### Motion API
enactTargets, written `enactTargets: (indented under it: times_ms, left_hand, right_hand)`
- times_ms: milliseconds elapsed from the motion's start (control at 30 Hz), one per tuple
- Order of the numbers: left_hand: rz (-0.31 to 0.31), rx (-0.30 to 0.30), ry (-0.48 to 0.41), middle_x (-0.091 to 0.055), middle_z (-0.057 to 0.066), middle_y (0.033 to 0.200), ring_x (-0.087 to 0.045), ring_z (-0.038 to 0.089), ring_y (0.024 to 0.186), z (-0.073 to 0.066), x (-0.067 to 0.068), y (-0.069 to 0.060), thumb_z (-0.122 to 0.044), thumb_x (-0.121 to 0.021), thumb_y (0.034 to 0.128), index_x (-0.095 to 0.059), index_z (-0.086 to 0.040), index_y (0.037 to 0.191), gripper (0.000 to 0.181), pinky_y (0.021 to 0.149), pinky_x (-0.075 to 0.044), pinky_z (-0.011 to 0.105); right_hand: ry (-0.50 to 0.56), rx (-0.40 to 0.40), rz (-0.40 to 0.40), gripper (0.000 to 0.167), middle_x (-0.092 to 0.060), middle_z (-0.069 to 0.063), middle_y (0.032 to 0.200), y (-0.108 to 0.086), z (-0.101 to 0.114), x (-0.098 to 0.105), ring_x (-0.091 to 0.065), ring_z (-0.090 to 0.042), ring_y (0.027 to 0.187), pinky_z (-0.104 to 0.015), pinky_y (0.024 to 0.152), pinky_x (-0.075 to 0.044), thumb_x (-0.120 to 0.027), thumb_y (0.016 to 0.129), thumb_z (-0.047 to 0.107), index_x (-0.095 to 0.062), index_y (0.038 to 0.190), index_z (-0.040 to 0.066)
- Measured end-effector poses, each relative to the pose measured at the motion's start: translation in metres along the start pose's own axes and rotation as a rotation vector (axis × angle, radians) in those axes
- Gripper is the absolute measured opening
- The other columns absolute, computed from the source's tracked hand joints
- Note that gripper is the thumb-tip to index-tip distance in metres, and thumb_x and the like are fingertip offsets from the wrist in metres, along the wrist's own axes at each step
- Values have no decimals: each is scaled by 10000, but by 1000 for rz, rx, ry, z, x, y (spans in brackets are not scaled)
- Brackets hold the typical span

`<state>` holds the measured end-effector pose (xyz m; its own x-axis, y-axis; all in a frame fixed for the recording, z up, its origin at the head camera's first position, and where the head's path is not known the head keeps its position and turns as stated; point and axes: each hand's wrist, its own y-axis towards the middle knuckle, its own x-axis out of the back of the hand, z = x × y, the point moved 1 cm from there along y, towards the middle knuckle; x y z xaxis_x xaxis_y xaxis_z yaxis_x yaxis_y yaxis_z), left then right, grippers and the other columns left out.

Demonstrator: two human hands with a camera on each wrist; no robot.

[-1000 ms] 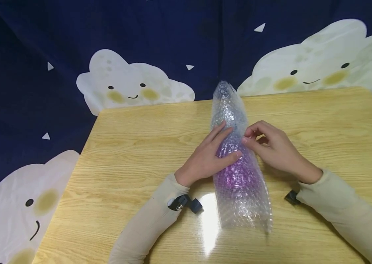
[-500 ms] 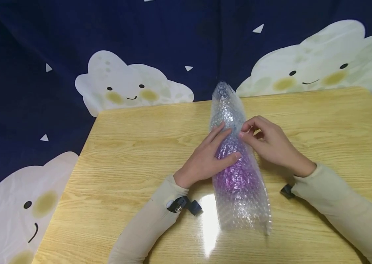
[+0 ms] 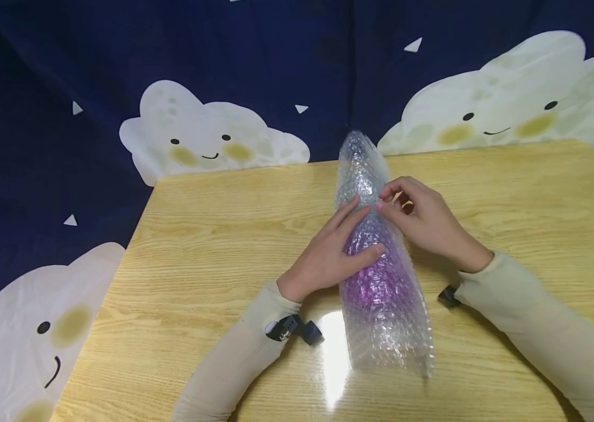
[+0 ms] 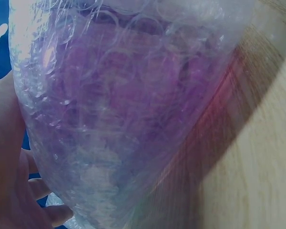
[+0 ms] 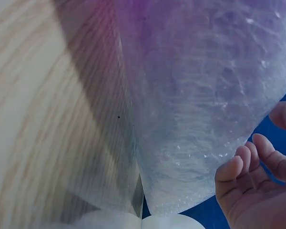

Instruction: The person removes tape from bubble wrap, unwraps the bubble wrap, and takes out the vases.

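Note:
A long bulky thing wrapped in clear bubble wrap [image 3: 381, 334] lies lengthwise on the wooden table. It shows purple in its lower middle and pale blue toward its narrow far end; what it is stays hidden. My left hand [image 3: 325, 255] rests on its left side and top, fingers spread. At its right upper edge is my right hand [image 3: 426, 220], fingers curled, thumb and index tips close together on the bubble wrap. The right wrist view shows the curled fingers [image 5: 229, 169] along the wrap's edge; whether they also hold tape I cannot tell.
The wooden table [image 3: 212, 246] reaches back to a dark blue curtain [image 3: 255, 47] printed with smiling clouds. In the head view the wrapped thing's narrow tip overlaps the curtain past the far table edge. A small black device [image 3: 297, 328] sits at each wrist.
My right hand has moved away and slightly left along the wrap's right edge. The left hand and the wrapped thing have stayed nearly in place.

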<state>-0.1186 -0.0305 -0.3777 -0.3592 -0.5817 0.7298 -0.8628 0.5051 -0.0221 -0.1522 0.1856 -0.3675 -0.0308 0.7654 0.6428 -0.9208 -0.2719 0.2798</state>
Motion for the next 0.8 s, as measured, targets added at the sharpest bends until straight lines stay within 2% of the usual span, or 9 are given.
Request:
enactTargets:
  times_ms: [333, 600, 800]
  left_hand:
    - [-2, -13, -16, 2, -199, 1745, -114, 242, 1648, 1, 1, 0, -700, -525, 950, -237, -439, 1627, 781, 1256, -280, 628]
    - [-8, -11, -27, -8, -186, 1750, -114, 239, 1647, 2, 2, -2, -696, -520, 953, -252, -429, 1626, 772, 1255, -279, 630]
    - [-3, -28, -19, -7, -156, 1758, -119, 248, 1646, 2, 2, -2, -686, -518, 962, -269, -387, 1633, 776, 1255, -278, 628]
  right_hand:
    - [9, 51, 12, 244, -656, -21, 985, 4, -3, -5, -581, -116, 811, -151, 712, -492, -679, 1005, 224, -682, 1220, 107]
    - [-14, 86, 27, 248, -657, -21, 960, 5, -4, -7, -586, -122, 797, -178, 709, -509, -696, 995, 220, -713, 1223, 127]
    - [-11, 57, 71, 264, -666, -30, 1012, 5, -4, -5, -602, -140, 850, -182, 754, -519, -701, 997, 252, -713, 1237, 143]
